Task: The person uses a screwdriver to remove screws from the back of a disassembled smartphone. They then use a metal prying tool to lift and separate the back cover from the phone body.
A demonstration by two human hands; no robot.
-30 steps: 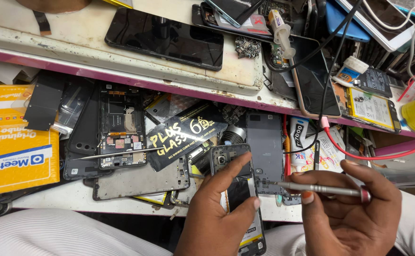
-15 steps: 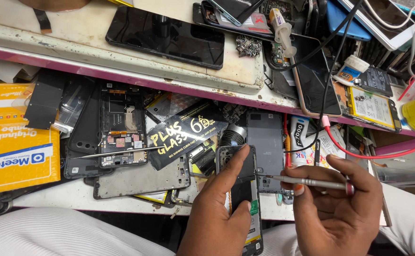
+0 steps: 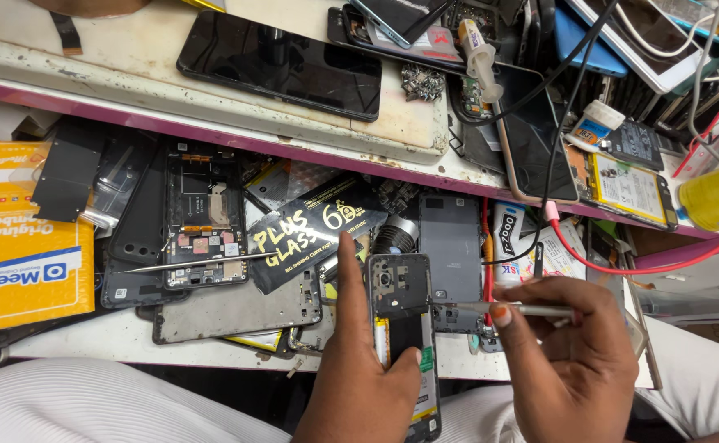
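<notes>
cluttered repair bench [image 3: 212, 349] spreads before you, strewn with phone parts. your left hand [image 3: 359, 377] grips an opened phone [image 3: 405, 328] at 6 o'clock. your right hand [image 3: 573, 361] pinches a slim screwdriver [image 3: 507, 308], tip at the phone's 3 o'clock edge.

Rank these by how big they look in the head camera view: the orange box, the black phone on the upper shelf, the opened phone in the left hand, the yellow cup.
1. orange box
2. black phone
3. opened phone, nearer, partly covered, so unsure
4. yellow cup, cropped
</notes>
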